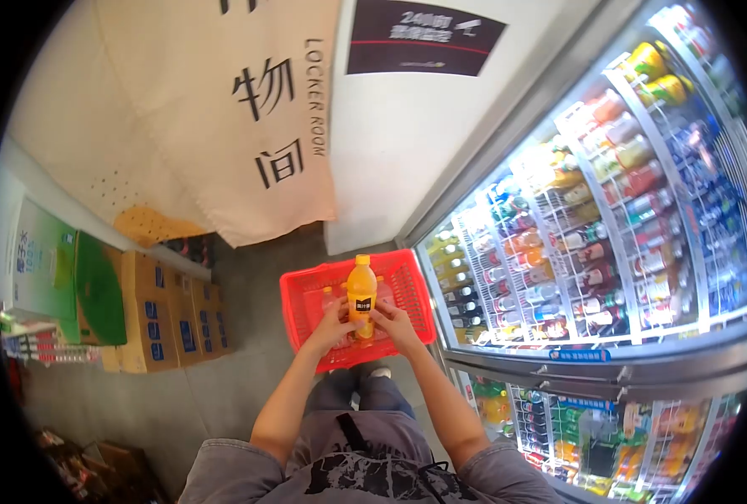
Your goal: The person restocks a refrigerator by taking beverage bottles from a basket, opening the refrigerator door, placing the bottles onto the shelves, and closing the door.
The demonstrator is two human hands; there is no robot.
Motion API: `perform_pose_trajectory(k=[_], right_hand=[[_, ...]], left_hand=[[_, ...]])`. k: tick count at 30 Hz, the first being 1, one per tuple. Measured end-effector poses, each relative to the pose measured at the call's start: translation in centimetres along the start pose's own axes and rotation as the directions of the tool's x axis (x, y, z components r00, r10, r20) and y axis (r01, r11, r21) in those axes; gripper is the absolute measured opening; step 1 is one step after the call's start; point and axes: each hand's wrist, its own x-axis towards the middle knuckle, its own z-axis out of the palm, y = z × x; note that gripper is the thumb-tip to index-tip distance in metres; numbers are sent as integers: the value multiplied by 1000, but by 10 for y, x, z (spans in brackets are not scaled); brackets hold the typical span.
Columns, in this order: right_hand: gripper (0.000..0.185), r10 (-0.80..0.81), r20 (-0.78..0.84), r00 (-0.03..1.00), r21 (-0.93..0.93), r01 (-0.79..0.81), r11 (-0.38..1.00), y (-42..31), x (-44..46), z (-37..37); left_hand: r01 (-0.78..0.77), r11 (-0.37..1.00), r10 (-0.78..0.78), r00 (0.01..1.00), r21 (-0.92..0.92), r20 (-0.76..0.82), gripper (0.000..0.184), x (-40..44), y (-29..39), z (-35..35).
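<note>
An orange juice bottle [361, 290] with an orange cap and a black label stands upright between my two hands, above a red basket [297, 301]. My left hand [333, 324] holds the bottle from its left side, low on the body. On the other side, the fingers of my right hand [393, 325] are pressed against the bottle's lower right. Inside the basket, behind my hands, lie other bottles, partly hidden by the held one.
A lit drinks fridge [558, 244] with several shelves of bottles lines the right side. Stacked cardboard boxes [165, 319] stand at the left. A beige curtain [222, 101] hangs ahead, beside a white wall [390, 151] with a dark sign [422, 38].
</note>
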Motion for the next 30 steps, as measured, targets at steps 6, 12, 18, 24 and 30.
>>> perform_pose_trajectory(k=[6,12,18,24,30], right_hand=[[45,-184,-147,972,-43,180,983,-46,-68,-28],[45,-316,-332,889,42,348,936,-54,-155,-87],[44,-387,-535,751,7,462,887,-50,-263,-130],[44,-389,-668,634,-64,473,879,-43,-364,-147],[46,-482,-707,518,-147,559,816,-42,-421,-150]], left_hand=[[-54,999,52,980,3,194,55,1,34,64],[24,996,-53,938,90,344,39,-9,55,169],[-34,990,-55,806,138,589,36,-28,35,270],[-44,961,-178,653,271,736,50,-67,17,349],[-76,970,-146,579,231,802,49,-103,11,404]])
